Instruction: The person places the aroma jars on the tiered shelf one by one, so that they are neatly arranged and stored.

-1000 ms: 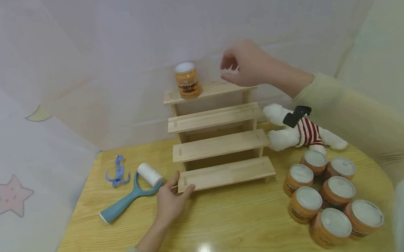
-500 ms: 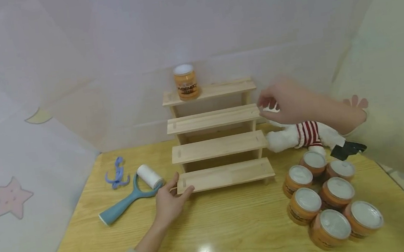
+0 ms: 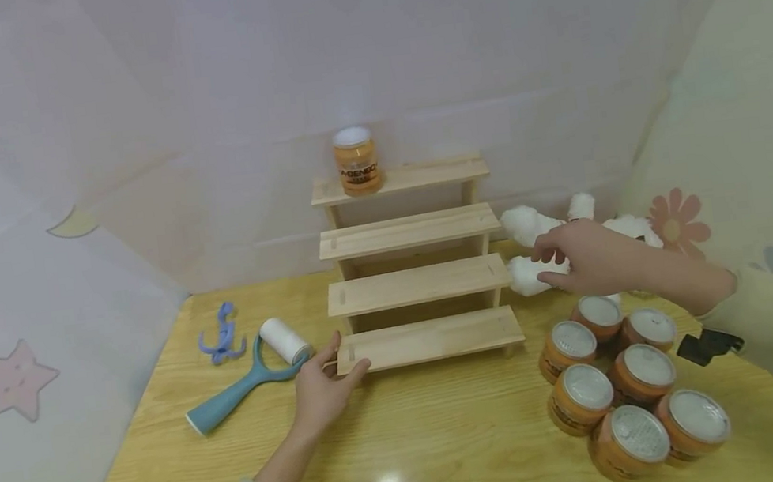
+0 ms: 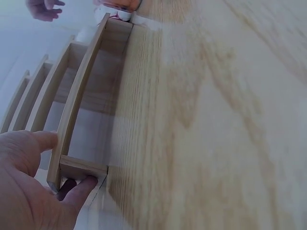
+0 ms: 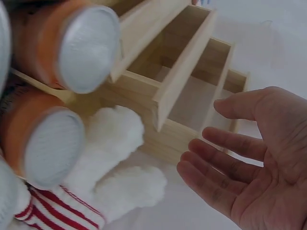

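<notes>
A wooden stepped display rack [image 3: 420,285] with several tiers stands at the back of the table. My left hand [image 3: 322,387] grips the left end of its lowest shelf; in the left wrist view the thumb lies on top and fingers [image 4: 82,192] curl beneath. One orange jar [image 3: 358,163] with a white lid stands upright at the left of the top shelf. Holding nothing, my right hand [image 3: 592,256] hovers over the white plush toy [image 3: 532,276], fingers loosely bent. Just in front of that hand, several similar orange jars [image 3: 580,398] stand grouped on the table.
Left of the rack lie a blue-handled roller [image 3: 232,398] with a white roll [image 3: 285,340] and a purple hook-shaped piece [image 3: 224,335]. A pale curtain [image 3: 238,131] hangs behind the table. The plush toy's striped clothing [image 5: 64,211] shows beside the jars.
My right hand has moved down and to the right, from beside the top shelf to above the plush toy. The left hand keeps its grip on the rack.
</notes>
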A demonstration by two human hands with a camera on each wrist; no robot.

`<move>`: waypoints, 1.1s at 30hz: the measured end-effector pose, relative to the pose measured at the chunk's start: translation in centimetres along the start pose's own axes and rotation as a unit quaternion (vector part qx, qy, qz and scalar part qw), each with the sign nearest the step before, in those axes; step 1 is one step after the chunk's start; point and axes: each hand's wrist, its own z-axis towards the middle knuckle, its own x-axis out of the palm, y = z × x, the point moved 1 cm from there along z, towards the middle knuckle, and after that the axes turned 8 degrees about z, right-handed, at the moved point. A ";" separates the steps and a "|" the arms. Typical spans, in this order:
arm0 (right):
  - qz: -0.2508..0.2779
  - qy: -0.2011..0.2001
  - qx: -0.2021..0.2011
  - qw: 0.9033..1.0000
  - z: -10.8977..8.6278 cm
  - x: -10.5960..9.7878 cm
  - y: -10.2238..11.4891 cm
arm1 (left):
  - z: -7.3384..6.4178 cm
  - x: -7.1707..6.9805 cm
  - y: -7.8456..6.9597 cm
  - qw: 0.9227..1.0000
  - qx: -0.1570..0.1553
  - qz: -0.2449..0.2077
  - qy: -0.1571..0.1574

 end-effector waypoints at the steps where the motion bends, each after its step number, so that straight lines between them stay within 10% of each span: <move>1: 0.001 0.003 0.001 1.000 -0.2 0.3 -0.1 | -0.1 0.0 0.0 1.000 0.003 0.003 -0.001; 33: 0.041 0.083 0.050 0.994 -3.5 5.5 0.3 | -0.3 -0.1 -0.2 1.000 -0.002 -0.009 0.000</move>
